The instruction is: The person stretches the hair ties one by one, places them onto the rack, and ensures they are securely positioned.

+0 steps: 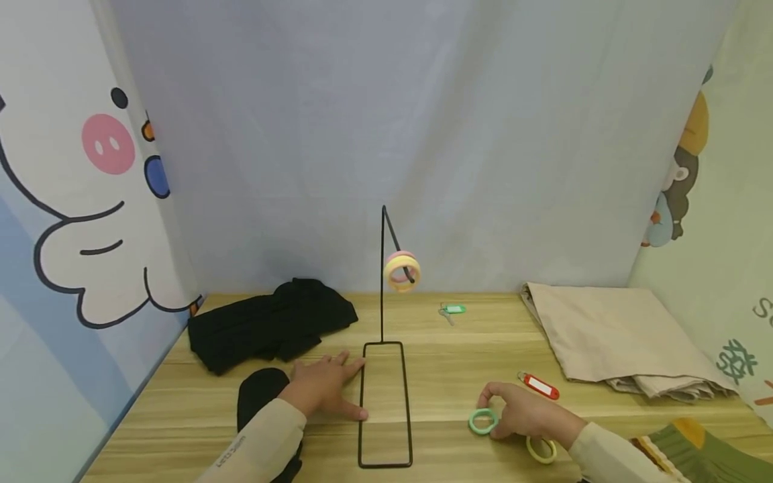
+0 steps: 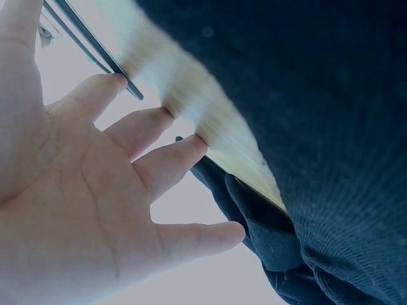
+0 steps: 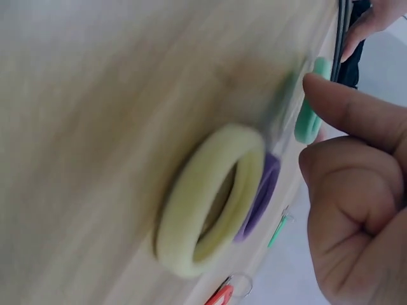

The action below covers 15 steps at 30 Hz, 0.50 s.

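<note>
A black wire stand (image 1: 385,402) lies with its rectangular base on the wooden table (image 1: 459,349). Its upright rod carries a pink and a yellow ring (image 1: 402,270) on the hook. My left hand (image 1: 329,387) lies flat and open on the table, fingertips at the base's left rail (image 2: 95,47). My right hand (image 1: 518,414) pinches a green ring (image 1: 483,421) that sits on the table right of the base. A yellow-green ring (image 1: 541,450) lies by that wrist. The right wrist view shows this yellow ring (image 3: 210,203), a purple ring (image 3: 262,190) behind it and the green ring (image 3: 310,121).
A black cloth (image 1: 272,323) lies at the back left and a dark bundle (image 1: 261,392) sits by my left wrist. Folded beige cloth (image 1: 610,335) fills the right. A red key tag (image 1: 539,385) and a green key tag (image 1: 453,309) lie on the table. Curtains wall in three sides.
</note>
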Each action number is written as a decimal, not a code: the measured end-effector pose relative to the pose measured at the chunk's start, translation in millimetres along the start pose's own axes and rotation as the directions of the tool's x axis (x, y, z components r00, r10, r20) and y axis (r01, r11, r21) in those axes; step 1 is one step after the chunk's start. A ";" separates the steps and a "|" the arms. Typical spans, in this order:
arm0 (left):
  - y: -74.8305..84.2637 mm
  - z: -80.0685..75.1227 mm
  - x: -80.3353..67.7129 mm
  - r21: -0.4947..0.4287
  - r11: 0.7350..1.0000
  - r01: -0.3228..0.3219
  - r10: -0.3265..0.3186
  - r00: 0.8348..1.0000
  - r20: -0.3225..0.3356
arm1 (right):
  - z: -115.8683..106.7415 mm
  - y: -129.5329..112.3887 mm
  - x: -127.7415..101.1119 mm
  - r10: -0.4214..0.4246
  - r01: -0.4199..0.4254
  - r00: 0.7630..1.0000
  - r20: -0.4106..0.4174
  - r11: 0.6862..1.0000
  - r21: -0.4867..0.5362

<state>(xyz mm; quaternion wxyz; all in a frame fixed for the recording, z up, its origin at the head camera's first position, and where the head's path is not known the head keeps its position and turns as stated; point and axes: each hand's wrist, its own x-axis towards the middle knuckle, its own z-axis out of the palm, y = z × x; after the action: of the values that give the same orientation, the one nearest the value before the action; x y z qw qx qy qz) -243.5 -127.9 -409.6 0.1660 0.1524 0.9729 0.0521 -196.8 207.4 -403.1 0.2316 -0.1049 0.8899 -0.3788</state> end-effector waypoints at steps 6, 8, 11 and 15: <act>-0.1 0.3 0.5 0.003 1.000 0.001 -0.001 1.000 0.004 | 8.2 -5.0 -7.3 -0.141 0.133 0.986 0.085 0.987 0.091; -0.1 -0.3 0.3 0.004 1.000 0.001 -0.001 1.000 0.003 | 12.1 -9.7 -10.7 -0.174 0.161 0.980 0.098 0.979 0.127; 0.4 -1.7 -0.2 -0.002 1.000 0.002 -0.002 1.000 0.008 | 17.6 -18.5 -16.5 -0.204 0.186 0.973 0.105 0.970 0.159; 1.2 -2.6 -0.7 -0.006 1.000 0.001 -0.001 1.000 0.010 | 22.7 -31.2 -23.9 -0.231 0.215 0.968 0.098 0.964 0.156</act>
<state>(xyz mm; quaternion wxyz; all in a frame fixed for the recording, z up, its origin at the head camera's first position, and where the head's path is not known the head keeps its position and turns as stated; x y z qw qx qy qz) -243.5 -127.2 -406.8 0.1714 0.1517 0.9719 0.0544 -164.4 180.2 -386.4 0.2453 -0.2093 0.8278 -0.4590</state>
